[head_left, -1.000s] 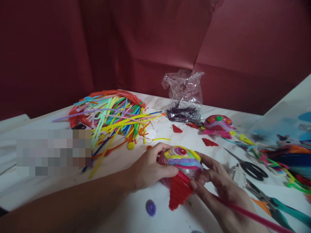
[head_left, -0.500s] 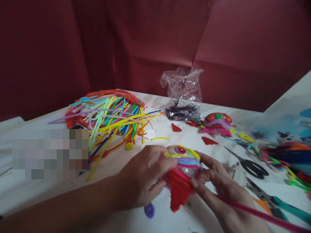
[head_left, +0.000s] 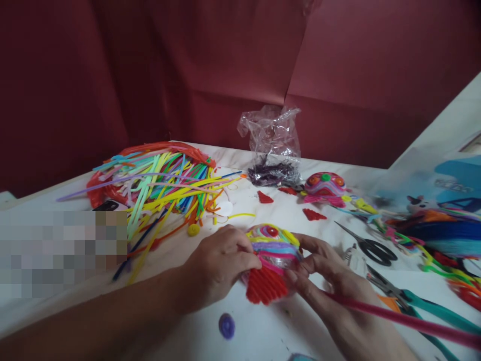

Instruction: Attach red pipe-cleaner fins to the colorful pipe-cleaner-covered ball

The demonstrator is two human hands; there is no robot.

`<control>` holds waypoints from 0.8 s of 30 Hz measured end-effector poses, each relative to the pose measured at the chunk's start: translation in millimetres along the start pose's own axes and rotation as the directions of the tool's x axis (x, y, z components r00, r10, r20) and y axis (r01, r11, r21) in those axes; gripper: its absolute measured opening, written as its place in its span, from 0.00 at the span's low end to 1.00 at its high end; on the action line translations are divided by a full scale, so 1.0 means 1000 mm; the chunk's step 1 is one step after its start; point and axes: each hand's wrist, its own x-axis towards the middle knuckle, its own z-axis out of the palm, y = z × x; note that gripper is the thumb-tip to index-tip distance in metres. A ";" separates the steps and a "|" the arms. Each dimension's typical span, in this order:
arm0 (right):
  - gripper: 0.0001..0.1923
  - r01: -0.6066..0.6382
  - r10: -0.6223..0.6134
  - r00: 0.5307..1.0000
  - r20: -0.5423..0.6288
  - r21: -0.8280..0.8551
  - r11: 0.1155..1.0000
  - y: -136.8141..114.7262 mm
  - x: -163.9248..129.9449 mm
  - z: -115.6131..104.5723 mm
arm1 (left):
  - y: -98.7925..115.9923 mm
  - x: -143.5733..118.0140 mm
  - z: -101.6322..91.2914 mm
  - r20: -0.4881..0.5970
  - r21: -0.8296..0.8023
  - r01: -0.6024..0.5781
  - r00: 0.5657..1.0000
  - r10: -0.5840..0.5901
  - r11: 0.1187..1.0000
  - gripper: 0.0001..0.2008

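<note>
- Now we are gripping the pipe-cleaner dome (head_left: 273, 245) with both hands, low on the white counter (head_left: 263, 331), right in front of us.
- Our left hand (head_left: 220, 263) is curling round the dome's left side, fingers closed against it, thumb lying along the red fan-shaped piece (head_left: 265, 286) that is sticking out below.
- Our right hand (head_left: 330, 281) is cupping the right side, fingertips pressing the dome's lower edge, and we are pinching a long pink pipe cleaner (head_left: 406, 321) that is running off toward the lower right.
- We are seeing a purple coil (head_left: 227, 326) lying just in front of the dome, apart from it.
- Behind our left hand, a big heap of coloured pipe cleaners (head_left: 158, 183) is spreading across the counter, with a small yellow coil (head_left: 193, 229) at its near edge.
- Farther back, a crumpled clear plastic bag (head_left: 272, 145) is standing, dark bits inside.
- Beside the bag, a second decorated dome (head_left: 325, 188) is sitting, with small red triangles (head_left: 313, 215) scattered near it.
- To our right, black-handled scissors (head_left: 370, 246) are lying near teal-handled pliers (head_left: 417, 301).
</note>
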 end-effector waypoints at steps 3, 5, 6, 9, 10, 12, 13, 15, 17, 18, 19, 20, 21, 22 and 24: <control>0.13 0.013 -0.013 1.000 -0.011 -0.006 1.000 -0.002 -0.001 0.002 | -0.004 0.002 -0.002 0.013 -0.053 -0.088 0.996 0.089 0.995 0.08; 0.13 0.019 -0.020 1.000 -0.023 -0.014 1.000 -0.003 -0.003 0.004 | -0.005 0.001 -0.001 0.014 -0.075 -0.105 0.994 0.106 0.992 0.07; 0.13 0.025 -0.026 0.999 -0.034 -0.020 0.999 -0.003 -0.003 0.005 | -0.006 -0.001 -0.001 0.016 -0.075 -0.103 0.994 0.105 0.992 0.07; 0.12 0.056 -0.058 0.997 -0.057 -0.048 0.997 -0.003 -0.005 0.009 | -0.007 -0.003 0.001 0.039 -0.046 -0.103 0.994 0.104 0.994 0.06; 0.12 0.064 -0.067 0.996 -0.055 -0.053 0.997 -0.003 -0.005 0.010 | -0.007 -0.003 0.001 0.054 -0.034 -0.103 0.993 0.105 0.994 0.06; 0.12 0.060 -0.063 0.997 -0.042 -0.056 0.997 -0.003 -0.005 0.010 | -0.007 -0.001 0.000 0.096 -0.018 -0.102 0.990 0.104 0.995 0.08; 0.12 0.053 -0.055 0.998 -0.040 -0.053 0.997 -0.003 -0.005 0.010 | -0.006 0.001 -0.001 0.114 -0.015 -0.107 0.988 0.108 0.994 0.08; 0.12 0.044 -0.047 0.998 -0.043 -0.053 0.998 -0.002 -0.006 0.010 | -0.006 0.003 -0.003 0.163 -0.008 -0.106 0.981 0.106 0.994 0.09; 0.11 0.043 -0.047 0.997 -0.059 -0.059 0.997 -0.002 -0.007 0.010 | -0.005 0.005 -0.004 0.186 0.001 -0.110 0.977 0.108 0.994 0.08; 0.11 0.047 -0.051 0.996 -0.069 -0.063 0.997 -0.002 -0.007 0.010 | -0.005 0.005 -0.004 0.186 0.006 -0.113 0.976 0.110 0.994 0.08; 0.10 0.050 -0.056 0.995 -0.080 -0.069 0.996 -0.002 -0.007 0.011 | -0.004 0.004 -0.003 0.174 0.009 -0.119 0.978 0.115 0.993 0.07; 0.10 0.053 -0.060 0.994 -0.091 -0.074 0.996 -0.001 -0.008 0.012 | -0.004 0.004 -0.003 0.158 0.010 -0.124 0.980 0.121 0.992 0.07; 0.10 0.056 -0.064 0.993 -0.099 -0.078 0.995 -0.001 -0.008 0.012 | -0.004 0.003 -0.001 0.143 0.009 -0.126 0.982 0.123 0.992 0.08; 0.10 0.059 -0.068 0.992 -0.106 -0.083 0.995 0.000 -0.008 0.013 | -0.004 0.002 0.000 0.131 0.005 -0.122 0.984 0.121 0.992 0.08; 0.10 0.054 -0.064 0.992 -0.106 -0.096 0.994 0.002 -0.008 0.014 | -0.005 0.000 0.002 0.115 0.001 -0.111 0.987 0.110 0.994 0.09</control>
